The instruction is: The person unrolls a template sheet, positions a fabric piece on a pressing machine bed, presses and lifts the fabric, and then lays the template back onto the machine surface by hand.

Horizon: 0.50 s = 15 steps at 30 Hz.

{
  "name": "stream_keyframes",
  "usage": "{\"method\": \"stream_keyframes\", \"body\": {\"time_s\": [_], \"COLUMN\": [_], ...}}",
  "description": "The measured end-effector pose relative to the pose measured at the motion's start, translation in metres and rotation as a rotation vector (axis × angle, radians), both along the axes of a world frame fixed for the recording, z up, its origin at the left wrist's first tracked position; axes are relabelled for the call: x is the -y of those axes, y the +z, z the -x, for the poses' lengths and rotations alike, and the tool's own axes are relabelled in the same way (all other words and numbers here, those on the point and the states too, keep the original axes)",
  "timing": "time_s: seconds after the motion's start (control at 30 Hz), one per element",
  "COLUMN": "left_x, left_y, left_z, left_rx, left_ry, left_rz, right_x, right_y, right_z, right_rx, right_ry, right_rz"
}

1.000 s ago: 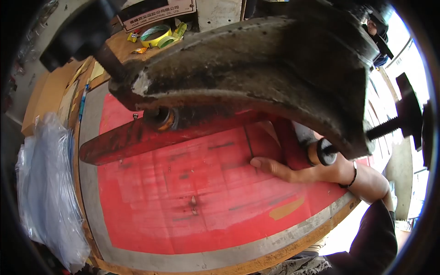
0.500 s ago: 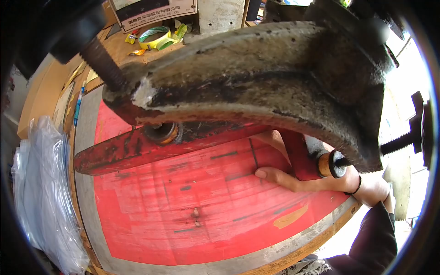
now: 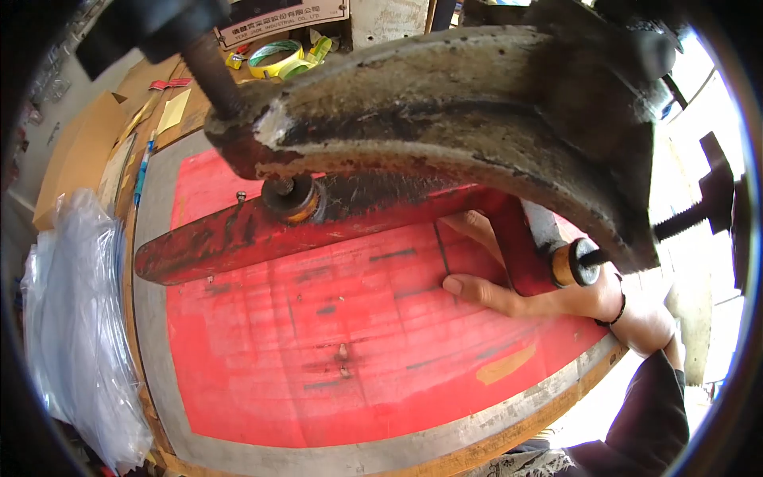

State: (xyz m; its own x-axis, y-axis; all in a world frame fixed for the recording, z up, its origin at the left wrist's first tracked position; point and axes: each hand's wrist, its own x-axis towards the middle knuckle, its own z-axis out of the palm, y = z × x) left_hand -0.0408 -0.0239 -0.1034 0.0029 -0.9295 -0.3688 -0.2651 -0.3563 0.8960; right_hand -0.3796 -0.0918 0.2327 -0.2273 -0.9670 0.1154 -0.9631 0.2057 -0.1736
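Note:
My right hand (image 3: 544, 302) reaches in from the right, beneath the bent end of a red metal bar (image 3: 318, 238). Its thumb lies stretched out on a red sheet (image 3: 270, 366), and a finger shows beyond the bar's bent end, apart from the thumb. The other fingers are hidden. Above the bar arches a heavy, worn metal arm (image 3: 413, 119), with a black-knobbed screw (image 3: 211, 75) at its left end and a threaded screw (image 3: 679, 222) at its right. My left hand is out of view.
Clear plastic sheets (image 3: 75, 318) lie along the left edge of the wooden table (image 3: 477, 453). Yellow tape rolls (image 3: 274, 60) and a labelled panel (image 3: 282, 24) stand at the back. A cardboard piece (image 3: 79, 155) and a blue pen (image 3: 143, 171) are at the back left.
The view has shifted, so the metal arm and bar appear displaced in the frame. A finger beyond the bar shows more than at first. My right hand stays in nearly the same place.

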Motion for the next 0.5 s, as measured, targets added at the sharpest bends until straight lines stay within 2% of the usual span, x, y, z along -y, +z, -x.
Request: {"method": "stream_keyframes", "body": {"time_s": [0.13, 0.2, 0.23, 0.33, 0.4, 0.43, 0.5], "left_x": [-0.002, -0.003, -0.004, -0.008, -0.018, -0.019, -0.017], "left_y": [0.000, 0.001, 0.002, 0.006, 0.009, 0.006, 0.000], "left_z": [-0.003, -0.005, -0.007, -0.011, -0.015, -0.018, -0.020], "left_rx": [-0.017, -0.032, -0.036, -0.037, -0.079, -0.195, -0.157], "left_ry": [-0.001, -0.004, -0.006, -0.011, 0.003, 0.034, 0.042], "left_rz": [0.025, 0.044, 0.060, 0.130, 0.117, 0.014, -0.016], "right_x": [-0.003, -0.002, 0.000, 0.001, -0.001, -0.001, 0.000], "right_y": [-0.005, -0.010, -0.012, -0.012, -0.016, -0.021, -0.017], "right_z": [0.001, 0.002, 0.004, 0.009, 0.009, 0.009, 0.008], "right_rx": [-0.121, -0.071, 0.054, 0.101, 0.086, 0.071, 0.093], "right_ry": [0.029, 0.049, 0.037, 0.116, 0.128, 0.137, 0.155], "right_rz": [0.037, 0.070, 0.092, 0.159, 0.202, 0.237, 0.280]}}
